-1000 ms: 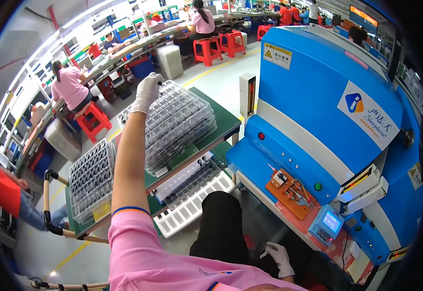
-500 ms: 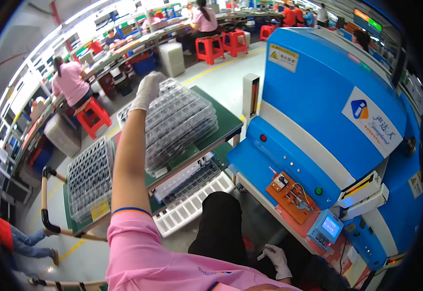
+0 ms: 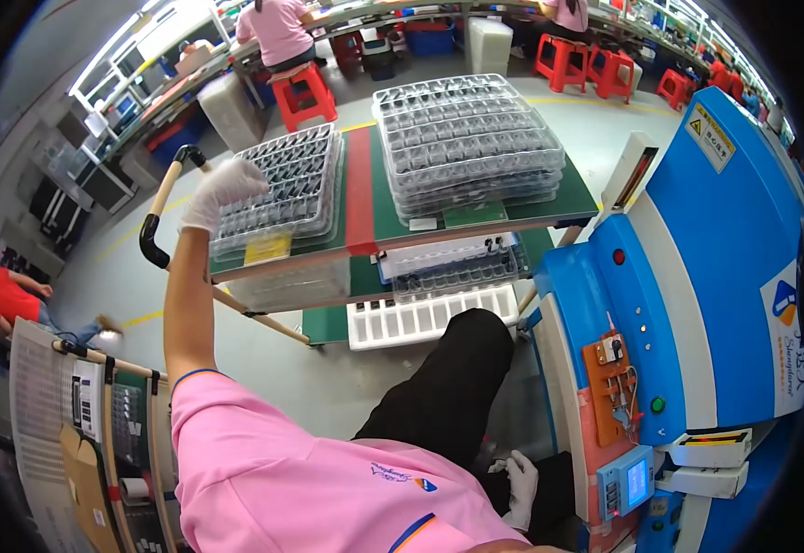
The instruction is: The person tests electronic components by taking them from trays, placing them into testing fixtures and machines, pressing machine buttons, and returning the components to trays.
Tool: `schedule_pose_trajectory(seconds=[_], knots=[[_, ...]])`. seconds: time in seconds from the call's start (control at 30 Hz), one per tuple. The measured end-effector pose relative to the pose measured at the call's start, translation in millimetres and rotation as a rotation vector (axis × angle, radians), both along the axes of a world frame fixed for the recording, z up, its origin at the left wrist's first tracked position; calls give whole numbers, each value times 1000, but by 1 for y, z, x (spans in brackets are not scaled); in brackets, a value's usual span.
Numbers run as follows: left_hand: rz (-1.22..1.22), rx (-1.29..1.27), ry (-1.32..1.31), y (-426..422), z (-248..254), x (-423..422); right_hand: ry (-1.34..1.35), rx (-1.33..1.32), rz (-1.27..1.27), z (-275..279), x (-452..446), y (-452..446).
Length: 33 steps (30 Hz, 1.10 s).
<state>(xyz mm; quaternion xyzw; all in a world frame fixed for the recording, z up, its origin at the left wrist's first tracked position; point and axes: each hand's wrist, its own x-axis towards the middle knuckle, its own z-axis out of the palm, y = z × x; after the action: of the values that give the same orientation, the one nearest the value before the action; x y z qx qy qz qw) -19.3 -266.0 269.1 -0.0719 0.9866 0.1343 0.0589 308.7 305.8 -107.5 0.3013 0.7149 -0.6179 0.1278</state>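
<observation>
My left hand [image 3: 225, 192], in a white glove, is over the clear plastic tray [image 3: 296, 189] on the left of the green cart top. Rows of small black parts fill this tray. The fingers are bent and pressed together at its left side; whatever is between them is hidden. Low down by my lap, my gloved right hand [image 3: 520, 488] is closed on a small light-coloured piece [image 3: 498, 467], too small to name. A taller stack of clear trays [image 3: 466, 138] stands on the right half of the cart top, across a red strip [image 3: 360, 189].
Right of my legs stands a blue machine [image 3: 697, 249] with an orange fixture [image 3: 610, 387] and a small screen box [image 3: 627, 481]. A white compartment tray [image 3: 434, 318] is low on the cart. Behind are red stools [image 3: 302, 97] and seated people. Another rack [image 3: 107, 442] is at lower left.
My view has turned left. My left hand has moved from the tall right-hand tray stack to the left tray. My right hand stays low by my lap.
</observation>
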Motion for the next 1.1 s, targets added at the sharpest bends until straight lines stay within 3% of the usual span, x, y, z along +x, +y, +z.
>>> schedule_pose_trajectory(seconds=[0.13, 0.27, 0.33, 0.47, 0.5, 0.57, 0.6, 0.63, 0.67, 0.8, 0.9, 1.0, 1.1], knots=[[193, 32, 162, 2, -47, 5, -14, -19, -22, 9, -5, -1], [148, 54, 324, 4, -68, -6, 0, -10, -36, -1, 4, 1], [161, 83, 283, 2, -70, -13, 33, 19, -11, -8, 5, 4], [264, 55, 206, 5, -67, -18, 1, 42, 8, 58, -13, -14], [280, 52, 334, 6, -67, -17, -8, 41, -22, 62, -15, -14], [218, 87, 563, -11, -70, -21, 307, 285, 230, 71, -17, -10], [133, 126, 656, -18, -75, -27, 347, 317, 275, 93, -23, -12], [129, 398, 648, 7, -67, -21, 380, 352, 310, 124, -31, -13], [127, 671, 610, 33, -55, -10, 503, 423, 310, 150, -39, -12], [-150, 933, 402, 149, -49, 34, 785, 773, 209, 226, -68, 2], [-284, 998, 202, 238, -74, 76, 898, 1156, 44, 240, -96, 22], [-401, 1054, -142, 290, -105, 109, 769, 1284, -33, 226, -110, 37], [-492, 1072, -343, 318, -146, 114, 513, 1071, 43, 219, -109, 51]])
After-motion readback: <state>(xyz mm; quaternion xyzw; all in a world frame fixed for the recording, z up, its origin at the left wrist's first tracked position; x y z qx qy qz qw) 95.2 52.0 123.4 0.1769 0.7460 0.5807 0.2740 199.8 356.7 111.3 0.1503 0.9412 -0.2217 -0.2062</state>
